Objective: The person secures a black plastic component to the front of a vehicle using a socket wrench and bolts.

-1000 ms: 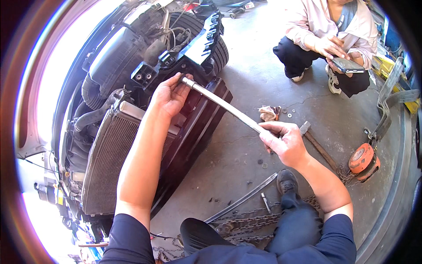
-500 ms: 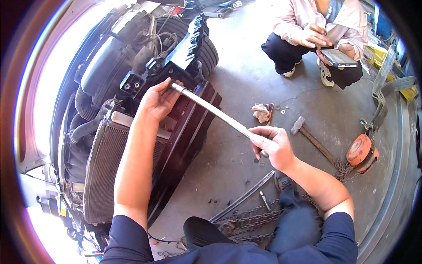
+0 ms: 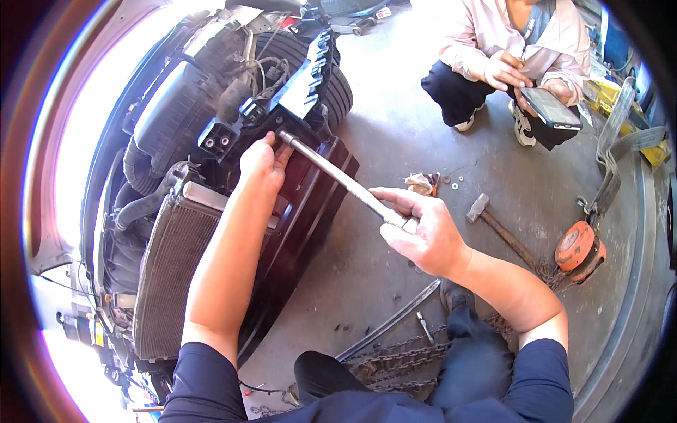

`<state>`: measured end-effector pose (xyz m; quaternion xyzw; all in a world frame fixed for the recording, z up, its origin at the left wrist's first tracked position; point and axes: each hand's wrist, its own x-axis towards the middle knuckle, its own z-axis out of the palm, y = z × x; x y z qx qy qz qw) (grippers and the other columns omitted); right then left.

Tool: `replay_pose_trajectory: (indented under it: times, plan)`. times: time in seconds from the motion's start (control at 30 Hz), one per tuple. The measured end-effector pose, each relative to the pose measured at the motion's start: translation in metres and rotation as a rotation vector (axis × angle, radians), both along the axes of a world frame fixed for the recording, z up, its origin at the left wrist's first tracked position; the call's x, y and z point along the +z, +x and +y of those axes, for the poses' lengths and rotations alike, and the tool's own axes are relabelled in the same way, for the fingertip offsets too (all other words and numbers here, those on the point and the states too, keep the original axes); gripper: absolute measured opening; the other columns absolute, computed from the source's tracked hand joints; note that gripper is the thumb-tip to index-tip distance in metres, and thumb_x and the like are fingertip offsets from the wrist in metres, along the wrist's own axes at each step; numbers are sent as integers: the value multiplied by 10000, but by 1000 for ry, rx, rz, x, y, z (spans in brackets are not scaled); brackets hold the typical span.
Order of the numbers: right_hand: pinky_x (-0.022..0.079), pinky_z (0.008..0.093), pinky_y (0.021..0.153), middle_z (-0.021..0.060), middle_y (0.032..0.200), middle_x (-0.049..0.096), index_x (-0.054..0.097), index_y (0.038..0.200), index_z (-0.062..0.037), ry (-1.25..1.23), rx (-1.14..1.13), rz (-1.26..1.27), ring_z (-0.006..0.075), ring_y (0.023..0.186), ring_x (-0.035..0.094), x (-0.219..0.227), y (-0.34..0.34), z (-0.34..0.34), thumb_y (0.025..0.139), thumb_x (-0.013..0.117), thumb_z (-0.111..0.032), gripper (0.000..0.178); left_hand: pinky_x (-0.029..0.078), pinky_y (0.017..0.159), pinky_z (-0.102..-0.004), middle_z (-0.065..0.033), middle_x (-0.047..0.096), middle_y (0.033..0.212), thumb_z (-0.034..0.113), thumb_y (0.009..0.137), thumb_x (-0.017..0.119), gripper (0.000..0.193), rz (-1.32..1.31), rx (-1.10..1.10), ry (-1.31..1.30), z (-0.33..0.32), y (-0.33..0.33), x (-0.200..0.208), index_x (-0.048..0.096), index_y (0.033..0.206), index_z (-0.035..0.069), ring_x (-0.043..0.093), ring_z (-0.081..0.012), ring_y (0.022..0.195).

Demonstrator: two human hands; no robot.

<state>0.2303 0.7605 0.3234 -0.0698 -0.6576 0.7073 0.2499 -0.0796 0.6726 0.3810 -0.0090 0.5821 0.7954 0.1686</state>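
Note:
A long chrome socket wrench (image 3: 338, 174) slants between my two hands, its head up against the front end of a partly stripped car. My right hand (image 3: 429, 233) is wrapped round the near end of the handle. My left hand (image 3: 264, 166) is at the far end, fingers closed about the wrench's head, though the fingertips are partly hidden. Just beyond the head is a dark metal bracket (image 3: 300, 127), above a dark red bumper beam (image 3: 300, 233). What the socket sits on cannot be made out.
A radiator (image 3: 173, 282) lies left of my left forearm. On the floor to the right are a hammer (image 3: 504, 229), an orange chain hoist (image 3: 580, 252) and a crumpled rag (image 3: 423, 183). Chains (image 3: 402, 363) run by my legs. A crouching person (image 3: 515, 53) holds a tablet (image 3: 551, 108).
My right hand has moved slightly left and turned its grip on the wrench. The left hand has shifted a little lower and right. The other person's tablet has tilted.

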Motion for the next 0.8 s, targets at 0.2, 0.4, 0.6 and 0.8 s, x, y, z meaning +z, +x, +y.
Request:
replay_pose_trajectory:
  times: [0.2,0.4,0.6,0.8]
  plan:
    - [453,184,681,40,979,656,592,1276,76,19,-61,-8,26,771,524,0,-9,-4,838,610,-30,451,595,889,-445,-188,619,1102,99,1017,498,169,75,-104,-169,2,4,6,560,1089,-41,654,-314,1004]
    - [453,215,590,35,813,612,587,1295,62,-219,22,-54,72,643,540,-5,-26,1,881,556,-27,424,583,903,-502,-226,628,1013,70,1020,275,290,-7,-69,-145,12,-5,10,481,1136,-98,676,-359,943]
    - [439,210,527,23,776,613,576,1273,86,-550,31,-6,58,605,528,-3,-36,-13,909,567,-30,382,558,955,-482,-230,625,1034,-15,958,368,196,-36,-188,-125,8,-13,9,532,1037,-87,657,-365,991]
    - [456,248,536,67,762,604,615,1227,65,-540,-19,-29,117,589,537,3,-39,-12,890,549,-59,366,539,1003,-456,-248,602,1063,-64,917,395,180,-56,-246,-112,6,-8,15,524,1029,-118,634,-374,1030]
